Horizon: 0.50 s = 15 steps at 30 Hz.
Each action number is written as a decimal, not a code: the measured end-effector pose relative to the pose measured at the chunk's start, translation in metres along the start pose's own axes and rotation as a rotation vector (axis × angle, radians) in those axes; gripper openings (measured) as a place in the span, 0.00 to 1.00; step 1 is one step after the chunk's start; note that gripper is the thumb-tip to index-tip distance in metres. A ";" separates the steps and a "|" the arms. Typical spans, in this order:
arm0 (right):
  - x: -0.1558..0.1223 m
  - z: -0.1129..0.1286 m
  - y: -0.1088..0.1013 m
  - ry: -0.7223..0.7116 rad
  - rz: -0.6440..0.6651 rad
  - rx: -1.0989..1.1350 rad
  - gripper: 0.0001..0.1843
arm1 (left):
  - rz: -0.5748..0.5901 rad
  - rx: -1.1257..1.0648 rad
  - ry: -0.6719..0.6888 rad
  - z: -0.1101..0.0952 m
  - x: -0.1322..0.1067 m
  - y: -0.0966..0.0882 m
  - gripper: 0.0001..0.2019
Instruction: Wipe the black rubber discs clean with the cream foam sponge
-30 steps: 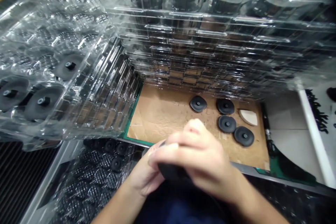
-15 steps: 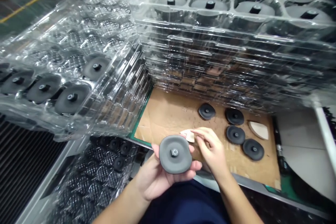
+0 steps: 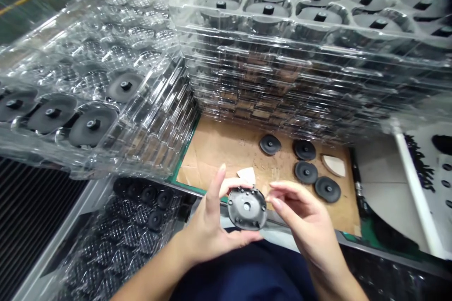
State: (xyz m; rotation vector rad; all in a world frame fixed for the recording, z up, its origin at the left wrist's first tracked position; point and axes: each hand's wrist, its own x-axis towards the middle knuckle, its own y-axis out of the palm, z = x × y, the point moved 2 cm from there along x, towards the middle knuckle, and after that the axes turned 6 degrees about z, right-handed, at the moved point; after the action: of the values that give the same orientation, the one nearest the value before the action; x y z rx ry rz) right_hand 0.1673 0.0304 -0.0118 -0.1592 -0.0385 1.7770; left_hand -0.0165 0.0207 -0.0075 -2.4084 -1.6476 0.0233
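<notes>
In my left hand (image 3: 206, 228) is a rounded black plastic cover (image 3: 243, 220), gripped by its edges. Its hollow underside faces up, with small posts round the rim and a pale spot at the centre. Close to the cover's right edge is my right hand (image 3: 309, 214), thumb and forefinger pinched; whatever they hold is too small to make out. A white wedge-shaped piece (image 3: 247, 174) lies just beyond the cover on the cardboard (image 3: 208, 150). Several like covers, among them one at the front right (image 3: 327, 189), rest there stem up, with a second pale wedge (image 3: 334, 165) near them.
A tall stack of clear trays (image 3: 247, 63) filled with covers rises behind the cardboard. Another clear tray stack (image 3: 155, 127) stands at left, with several covers in its top tray. Lower left is a further tray (image 3: 116, 249), beside a black ribbed surface (image 3: 31, 216).
My left hand has turned the cover over, from stem side up to underside up. My right hand has left the white wedge and come back to the cover's right edge. The view has shifted slightly.
</notes>
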 end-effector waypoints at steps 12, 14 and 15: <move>0.009 0.029 0.004 0.356 0.580 0.483 0.10 | 0.159 -0.123 -0.117 -0.003 -0.006 0.004 0.57; 0.007 0.029 0.002 0.353 0.578 0.475 0.11 | 0.167 -0.140 -0.142 -0.004 -0.007 0.005 0.56; 0.007 0.029 0.002 0.349 0.576 0.473 0.11 | 0.172 -0.149 -0.151 -0.004 -0.007 0.005 0.56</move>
State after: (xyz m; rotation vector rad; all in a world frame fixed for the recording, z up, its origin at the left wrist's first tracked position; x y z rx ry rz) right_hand 0.1607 0.0382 0.0159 -0.1421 0.7375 2.2459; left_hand -0.0139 0.0118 -0.0054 -2.7170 -1.5466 0.1171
